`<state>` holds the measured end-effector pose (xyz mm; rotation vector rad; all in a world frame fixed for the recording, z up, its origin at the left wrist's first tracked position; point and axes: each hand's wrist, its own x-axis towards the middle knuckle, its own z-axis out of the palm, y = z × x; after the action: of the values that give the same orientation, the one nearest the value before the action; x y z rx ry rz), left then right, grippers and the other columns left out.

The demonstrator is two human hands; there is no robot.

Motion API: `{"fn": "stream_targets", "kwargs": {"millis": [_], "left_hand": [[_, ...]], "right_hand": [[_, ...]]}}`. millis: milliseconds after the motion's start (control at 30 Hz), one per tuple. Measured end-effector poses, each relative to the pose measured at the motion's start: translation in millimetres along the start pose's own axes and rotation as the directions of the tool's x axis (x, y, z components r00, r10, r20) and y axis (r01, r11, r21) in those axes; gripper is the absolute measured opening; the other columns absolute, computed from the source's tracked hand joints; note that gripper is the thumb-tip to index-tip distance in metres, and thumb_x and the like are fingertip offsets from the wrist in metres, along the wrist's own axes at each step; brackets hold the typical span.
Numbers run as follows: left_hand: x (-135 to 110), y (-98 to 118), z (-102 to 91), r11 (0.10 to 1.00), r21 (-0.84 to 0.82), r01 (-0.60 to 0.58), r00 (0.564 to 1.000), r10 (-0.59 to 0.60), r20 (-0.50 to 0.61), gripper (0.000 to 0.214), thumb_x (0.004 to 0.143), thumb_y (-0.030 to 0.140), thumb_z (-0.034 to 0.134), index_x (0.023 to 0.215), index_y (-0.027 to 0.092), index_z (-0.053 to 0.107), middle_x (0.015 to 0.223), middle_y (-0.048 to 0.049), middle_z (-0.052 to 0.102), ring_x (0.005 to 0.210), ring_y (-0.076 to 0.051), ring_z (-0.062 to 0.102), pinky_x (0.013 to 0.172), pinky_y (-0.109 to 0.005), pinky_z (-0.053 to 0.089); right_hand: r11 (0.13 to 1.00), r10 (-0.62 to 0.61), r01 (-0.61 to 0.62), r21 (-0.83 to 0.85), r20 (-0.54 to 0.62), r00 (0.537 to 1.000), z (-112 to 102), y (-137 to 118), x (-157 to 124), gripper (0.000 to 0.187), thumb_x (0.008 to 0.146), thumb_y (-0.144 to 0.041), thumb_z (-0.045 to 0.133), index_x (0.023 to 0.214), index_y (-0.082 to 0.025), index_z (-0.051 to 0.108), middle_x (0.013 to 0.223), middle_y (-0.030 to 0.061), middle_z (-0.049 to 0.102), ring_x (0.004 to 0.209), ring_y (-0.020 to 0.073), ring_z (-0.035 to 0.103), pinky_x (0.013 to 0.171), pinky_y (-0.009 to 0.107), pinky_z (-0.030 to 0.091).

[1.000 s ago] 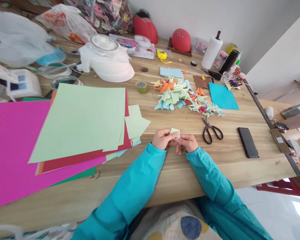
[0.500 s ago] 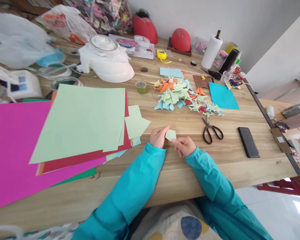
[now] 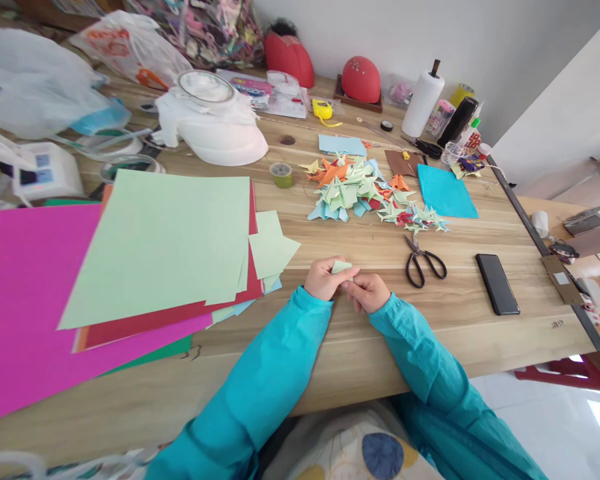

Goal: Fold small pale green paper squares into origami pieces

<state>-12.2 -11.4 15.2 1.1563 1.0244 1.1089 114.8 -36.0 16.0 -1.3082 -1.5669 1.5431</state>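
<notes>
Nearest to us, our two loose turquoise sleeves (image 3: 275, 353) reach in over the wood-grain table (image 3: 350, 373). Just past the cuffs, our left hand (image 3: 324, 280) is clamped on a small pale green piece of paper (image 3: 341, 267), its thumb laid across the face. Our right hand (image 3: 368, 292) pinches the lower right edge between thumb and fingers, close beside the left. The paper is held just above the table; the fingers hide much of it, so we cannot tell how its layers lie underneath.

With so little paper to hold, an uneven press of the left thumb could set a crease off line, and a hard pull from the right pinch could tear or wrinkle the edge. If both grips slacken together, the piece could slip or spring apart.

To our left lie a stack of large pale green sheets (image 3: 160, 240) and, jutting from beside it, loose pale green paper squares (image 3: 273, 248); a careless sweep of the left sleeve could knock these askew. To our right are black-handled metal scissors (image 3: 416, 263) and a black smartphone (image 3: 497, 285); the scissors' blades point away from us, towards a heap of multicoloured folded paper shapes (image 3: 347, 190), delicate enough to be crushed if something drops on them.
</notes>
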Motion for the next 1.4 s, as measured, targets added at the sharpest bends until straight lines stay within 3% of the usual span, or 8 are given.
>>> {"fn": "stream_targets", "kwargs": {"millis": [200,400,567,733,867,1100,1267,1400], "left_hand": [[-4.8,4.7,7.4,0.997,0.040,-0.058,0.988,0.063,-0.142,0.034,0.070,0.033,0.060,0.042,0.015,0.057,0.045,0.0003,0.052,0.045,-0.009,0.046,0.046,-0.023,0.036],[-1.4,4.2,3.6,0.994,0.014,0.109,0.978,-0.104,-0.179,0.044,0.076,0.046,0.051,0.046,0.015,0.061,0.044,-0.0030,0.057,0.044,-0.011,0.050,0.044,-0.023,0.038],[2.8,-1.3,-1.8,0.998,-0.051,0.042,0.975,-0.052,-0.215,0.040,0.074,0.048,0.052,0.069,0.013,0.070,0.053,-0.0032,0.060,0.043,-0.010,0.049,0.040,-0.022,0.037],[1.9,-0.8,0.1,0.951,-0.308,0.010,0.983,-0.065,-0.169,0.041,0.066,0.037,0.066,0.102,0.018,0.064,0.083,-0.0050,0.066,0.054,-0.011,0.055,0.043,-0.021,0.044],[-0.9,2.4,2.5,0.906,-0.422,0.001,0.996,-0.041,-0.085,0.036,0.064,0.031,0.068,0.098,0.018,0.066,0.098,-0.0084,0.065,0.079,-0.020,0.060,0.055,-0.027,0.051],[-1.1,-2.2,2.5,0.900,-0.429,0.076,0.995,-0.043,0.086,0.045,0.063,0.028,0.069,0.106,0.017,0.062,0.100,-0.0100,0.065,0.085,-0.024,0.061,0.064,-0.035,0.054],[-0.2,-3.4,2.5,0.888,-0.447,0.109,0.989,-0.049,0.143,0.047,0.065,0.028,0.068,0.110,0.017,0.058,0.106,-0.0124,0.063,0.096,-0.027,0.058,0.070,-0.037,0.053],[1.0,-4.1,3.5,0.869,-0.482,0.117,0.989,-0.060,0.132,0.044,0.065,0.027,0.069,0.107,0.016,0.059,0.104,-0.0132,0.064,0.093,-0.026,0.059,0.067,-0.035,0.052]], "right_hand": [[0.999,-0.044,0.045,-0.029,0.041,0.998,-0.2,1.0,-1.7,0.047,0.074,-0.054,0.048,0.048,-0.016,0.049,0.031,-0.0057,0.043,0.026,0.0047,0.037,0.032,0.017,0.028],[0.992,-0.058,0.057,-0.109,-0.008,0.998,0.9,2.0,-2.1,0.047,0.075,-0.056,0.047,0.049,-0.016,0.048,0.030,-0.0064,0.041,0.027,0.0050,0.039,0.033,0.017,0.029],[0.999,0.032,-0.032,0.013,-0.014,0.999,0.6,-2.0,-0.6,0.050,0.072,-0.062,0.044,0.050,-0.017,0.047,0.027,-0.0070,0.039,0.023,0.0049,0.034,0.029,0.017,0.024],[0.983,0.084,-0.069,0.171,-0.082,0.993,-4.5,-7.1,0.7,0.054,0.064,-0.068,0.046,0.048,-0.017,0.045,0.024,-0.0069,0.037,0.019,0.0043,0.028,0.025,0.018,0.018],[0.956,0.096,-0.070,0.285,-0.079,0.992,-7.5,-6.1,1.9,0.053,0.062,-0.069,0.048,0.047,-0.018,0.043,0.022,-0.0070,0.036,0.018,0.0044,0.026,0.025,0.019,0.018],[0.885,0.105,-0.089,0.457,-0.009,0.994,-11.2,-7.1,3.5,0.051,0.064,-0.067,0.048,0.046,-0.020,0.041,0.021,-0.0076,0.034,0.017,0.0057,0.024,0.025,0.020,0.019],[0.839,0.072,-0.093,0.535,0.061,0.996,-11.1,-8.0,2.8,0.050,0.062,-0.065,0.053,0.047,-0.019,0.042,0.021,-0.0080,0.034,0.016,0.0060,0.023,0.023,0.019,0.019],[0.855,0.082,-0.093,0.510,0.043,0.996,-10.2,-6.5,3.6,0.052,0.062,-0.067,0.052,0.045,-0.019,0.042,0.022,-0.0069,0.036,0.017,0.0060,0.026,0.024,0.020,0.020]]}}
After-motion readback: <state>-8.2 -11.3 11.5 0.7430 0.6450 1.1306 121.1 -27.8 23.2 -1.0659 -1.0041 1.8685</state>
